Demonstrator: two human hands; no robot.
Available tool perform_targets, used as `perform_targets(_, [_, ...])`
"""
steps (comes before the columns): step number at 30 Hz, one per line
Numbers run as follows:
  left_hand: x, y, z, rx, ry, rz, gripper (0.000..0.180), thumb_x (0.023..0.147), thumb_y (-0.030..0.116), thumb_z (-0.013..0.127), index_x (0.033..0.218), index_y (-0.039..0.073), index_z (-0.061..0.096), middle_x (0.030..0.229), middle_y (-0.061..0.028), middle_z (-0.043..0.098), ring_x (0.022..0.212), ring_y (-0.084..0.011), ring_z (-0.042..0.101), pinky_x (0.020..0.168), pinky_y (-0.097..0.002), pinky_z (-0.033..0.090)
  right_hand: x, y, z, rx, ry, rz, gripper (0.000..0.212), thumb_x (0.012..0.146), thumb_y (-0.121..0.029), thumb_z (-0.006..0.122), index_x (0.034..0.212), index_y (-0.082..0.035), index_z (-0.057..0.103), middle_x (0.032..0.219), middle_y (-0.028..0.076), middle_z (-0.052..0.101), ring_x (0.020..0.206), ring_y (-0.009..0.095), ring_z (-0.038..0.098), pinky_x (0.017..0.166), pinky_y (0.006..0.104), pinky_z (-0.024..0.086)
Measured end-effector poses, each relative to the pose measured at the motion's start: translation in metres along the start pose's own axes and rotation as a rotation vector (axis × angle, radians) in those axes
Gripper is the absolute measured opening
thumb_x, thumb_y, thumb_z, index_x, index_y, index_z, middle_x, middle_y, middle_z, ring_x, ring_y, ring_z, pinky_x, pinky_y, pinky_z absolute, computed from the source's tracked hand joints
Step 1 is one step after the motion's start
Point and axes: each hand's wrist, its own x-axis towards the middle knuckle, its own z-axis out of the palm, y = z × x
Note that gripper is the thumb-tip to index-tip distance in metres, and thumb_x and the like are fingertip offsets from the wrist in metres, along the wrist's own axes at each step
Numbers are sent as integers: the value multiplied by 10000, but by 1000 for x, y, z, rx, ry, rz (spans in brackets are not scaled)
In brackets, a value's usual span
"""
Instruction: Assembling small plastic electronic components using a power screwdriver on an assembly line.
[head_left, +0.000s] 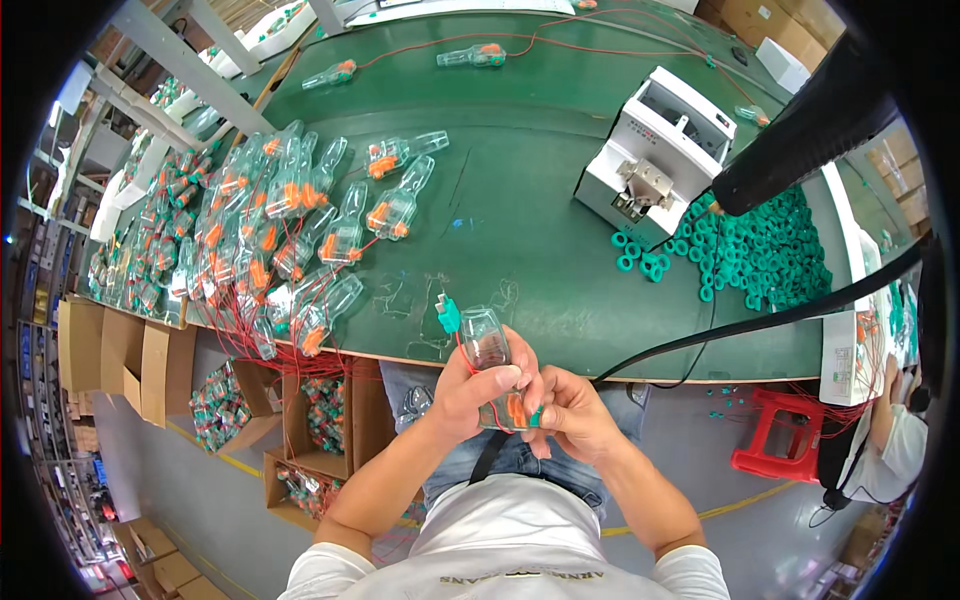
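Left grip [468,397] clamped on bottle [483,338]; right grip [580,412] clamped on green piece [536,417]. Green worktop [530,230] beyond both; cartons [165,375] left, stool [778,440] right, grey floor [690,475] below.

A clear bottle-shaped housing [484,342] is held lengthwise, orange parts [516,408] at its near end; a green piece [536,416] sits beside those; a green-and-white connector [447,315] on red wire [461,345] stands by its far end.
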Motion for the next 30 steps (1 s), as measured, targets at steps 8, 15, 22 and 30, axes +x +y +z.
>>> perform_targets(8, [-44, 14, -16, 203, 164, -39, 135, 909, 121, 650, 969, 33, 566, 845, -70, 642, 758, -131, 633, 694, -284, 516, 6, 31, 16, 44, 87, 157, 234, 869, -215, 782, 922, -35, 642, 795, 96, 686, 541, 141, 645, 423, 248, 469])
perform_targets(15, [-182, -29, -118, -512, 939, -139, 390, 774, 186, 609, 1145, 70, 593, 941, -79, 620, 908, -312, 641, 947, -700, 467, 6, -10, 30, -697, 542, -302, 91, 954, -113, 638, 931, -31, 607, 762, 41, 616, 528, 58, 522, 438, 194, 389])
perform_targets(22, [-289, -33, -342, -376, 1523, 277, 293, 914, 361, 632, 980, 85, 559, 902, -136, 628, 863, -300, 618, 863, -517, 549, 56, -38, 8, -657, 551, -390, 80, 969, -100, 614, 955, -28, 583, 762, 22, 553, 506, 54, 457, 431, 206, 357])
perform_targets(30, [-152, 99, -141, 784, 240, -690, 257, 993, 229, 602, 1149, 28, 639, 1034, -48, 662, 907, -183, 658, 743, -327, 567, 20, -55, -51, -1077, 659, -437, 275, 921, -149, 663, 701, -18, 564, 601, 17, 532, 529, 90, 476, 490, 277, 375])
